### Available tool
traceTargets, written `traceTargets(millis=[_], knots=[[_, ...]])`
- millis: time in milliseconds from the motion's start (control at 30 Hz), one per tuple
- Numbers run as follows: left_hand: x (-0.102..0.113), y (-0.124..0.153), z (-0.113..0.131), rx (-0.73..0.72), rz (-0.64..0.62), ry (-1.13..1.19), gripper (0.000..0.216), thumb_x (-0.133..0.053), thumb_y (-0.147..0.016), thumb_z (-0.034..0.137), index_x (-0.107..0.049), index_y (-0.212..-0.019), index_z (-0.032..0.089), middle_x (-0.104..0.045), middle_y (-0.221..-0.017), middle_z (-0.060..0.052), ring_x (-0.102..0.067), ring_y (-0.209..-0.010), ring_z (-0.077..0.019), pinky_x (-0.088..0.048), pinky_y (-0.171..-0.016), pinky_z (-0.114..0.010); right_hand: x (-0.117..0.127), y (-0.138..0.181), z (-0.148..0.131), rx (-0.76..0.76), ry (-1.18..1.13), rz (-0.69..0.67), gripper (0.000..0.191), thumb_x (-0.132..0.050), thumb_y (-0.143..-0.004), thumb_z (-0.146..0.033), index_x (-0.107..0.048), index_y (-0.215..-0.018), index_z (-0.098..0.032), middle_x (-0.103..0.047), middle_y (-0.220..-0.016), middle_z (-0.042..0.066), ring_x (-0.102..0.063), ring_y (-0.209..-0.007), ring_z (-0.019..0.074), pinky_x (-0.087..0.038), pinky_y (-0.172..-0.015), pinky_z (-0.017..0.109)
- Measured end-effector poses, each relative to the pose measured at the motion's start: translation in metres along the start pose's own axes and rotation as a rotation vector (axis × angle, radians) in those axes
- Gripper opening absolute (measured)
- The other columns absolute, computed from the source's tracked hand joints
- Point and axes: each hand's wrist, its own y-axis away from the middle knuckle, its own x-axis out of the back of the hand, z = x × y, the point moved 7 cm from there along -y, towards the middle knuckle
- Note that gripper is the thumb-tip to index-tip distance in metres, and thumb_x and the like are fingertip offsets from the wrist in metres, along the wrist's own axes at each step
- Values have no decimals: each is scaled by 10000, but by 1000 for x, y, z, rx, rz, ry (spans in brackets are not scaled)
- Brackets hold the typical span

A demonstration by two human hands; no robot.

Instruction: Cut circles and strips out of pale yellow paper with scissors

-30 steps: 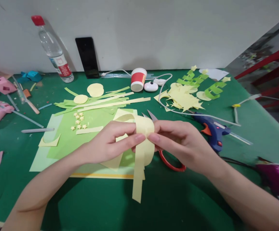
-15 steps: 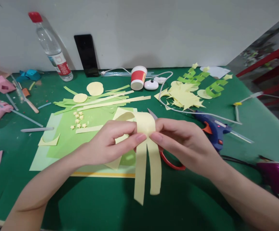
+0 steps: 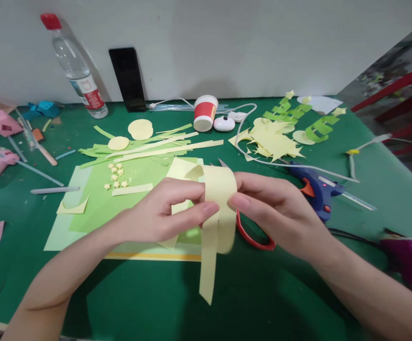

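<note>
Between my hands, above the table, hang pale yellow paper strips (image 3: 210, 265) bent over at the top into a loop. My left hand (image 3: 177, 208) pinches them between thumb and forefinger on the left side. On the right side, my right hand (image 3: 270, 208) pinches the loop's edge, its other fingers curled behind. One tail dangles straight below my left thumb; a broader, slightly blurred part curls below my right thumb. Scissors with red handles (image 3: 259, 242) lie partly hidden behind the paper and my right hand. Several small folded paper stars (image 3: 115, 177) rest on green paper sheets (image 3: 92, 208).
A water bottle (image 3: 81, 78) and a black phone (image 3: 127, 78) lean against the wall. A paper cup (image 3: 205, 113) stands beside a white earbud case (image 3: 224, 124). At right lie yellow cut-outs (image 3: 270, 137), a blue glue gun (image 3: 314, 189) and a white cable (image 3: 298, 166).
My right thumb has moved slightly right, away from my left thumb. The right-hand tail, which hung straight, now curls under and looks shorter.
</note>
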Motion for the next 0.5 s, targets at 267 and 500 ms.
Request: traceTargets(millis=[267,500], knots=[[-3,-1,-7,34,51,152,323,-415,-892,312,-458,-605,171,-455,-556,23,-419,-519,-92,-364,-505,-221,2,1,4,-27,85,45,312,-450,-878,-413,-522,-663,-199,-492,-628,11,-462,-590,135,-421,-558,256],[-6,-1,-7,25,17,253,304,-423,-899,280,-499,-628,165,-492,-576,26,-422,-523,-74,-351,-489,-194,-2,0,1,-16,-4,-22,279,-435,-900,-331,-563,-692,-196,-530,-647,5,-499,-595,122,-415,-549,230]])
